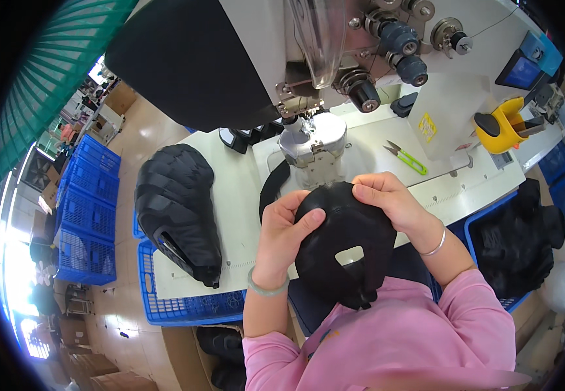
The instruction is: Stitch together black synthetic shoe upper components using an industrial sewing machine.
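Note:
Between my hands is a rounded black piece, soft and smooth like a sewn cover [318,264], with a cutout near its lower part. My left hand [282,234] grips its upper left edge, thumb on top. At its upper right edge, my right hand [390,202] pinches it with the thumb on top. The piece is held just in front of the sewing machine's needle area [312,140], over the near edge of the white table [243,234]. A black strip [272,189] curves beside the machine's arm. To the left lies a stack of nested black covers [175,202].
Green-handled thread snips [413,161] lie right of the needle. Farther right is a yellow holder [504,130] with tools. Blue baskets stand below the table at left [178,311] and right [470,238], the right one full of black pieces. Blue crates [87,215] are stacked across the floor.

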Available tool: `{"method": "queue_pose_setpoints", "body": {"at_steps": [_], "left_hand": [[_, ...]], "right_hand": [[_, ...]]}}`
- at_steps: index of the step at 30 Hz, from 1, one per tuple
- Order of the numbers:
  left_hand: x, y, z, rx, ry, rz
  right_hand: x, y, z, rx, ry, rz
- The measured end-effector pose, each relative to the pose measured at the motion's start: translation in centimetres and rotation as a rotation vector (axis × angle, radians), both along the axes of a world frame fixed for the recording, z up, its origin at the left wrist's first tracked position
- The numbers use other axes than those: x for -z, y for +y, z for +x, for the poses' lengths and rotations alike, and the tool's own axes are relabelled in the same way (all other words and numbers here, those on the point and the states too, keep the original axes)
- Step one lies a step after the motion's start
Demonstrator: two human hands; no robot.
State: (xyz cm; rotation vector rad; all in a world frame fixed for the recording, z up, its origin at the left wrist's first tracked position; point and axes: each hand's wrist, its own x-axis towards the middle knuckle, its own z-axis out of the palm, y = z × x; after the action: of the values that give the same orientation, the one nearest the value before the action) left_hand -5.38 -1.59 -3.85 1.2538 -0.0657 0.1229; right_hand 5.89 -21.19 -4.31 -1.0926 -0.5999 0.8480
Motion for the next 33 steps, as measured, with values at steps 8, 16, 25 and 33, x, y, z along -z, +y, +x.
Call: {"method": "queue_pose_setpoints", "body": {"at_steps": [8, 16, 25, 33], "left_hand": [[-0.1, 1.2, -0.4, 0.140, 0.165, -0.299], [0.6, 0.7, -0.7, 0.105, 0.148, -0.149], [1.7, 0.4, -0.3, 0.104, 0.184, -0.285], [3.8, 2.7, -1.9, 0.025, 0.213, -0.072]], "right_hand": [[0.4, 0.0, -0.2, -0.007, -0.003, 0.024], [1.3, -0.2, -0.4, -0.009, -0.034, 0.011], [2.6, -0.2, -0.4, 0.013, -0.056, -0.007], [3.9, 0.4, -0.7, 0.062, 0.013, -0.016]]}}
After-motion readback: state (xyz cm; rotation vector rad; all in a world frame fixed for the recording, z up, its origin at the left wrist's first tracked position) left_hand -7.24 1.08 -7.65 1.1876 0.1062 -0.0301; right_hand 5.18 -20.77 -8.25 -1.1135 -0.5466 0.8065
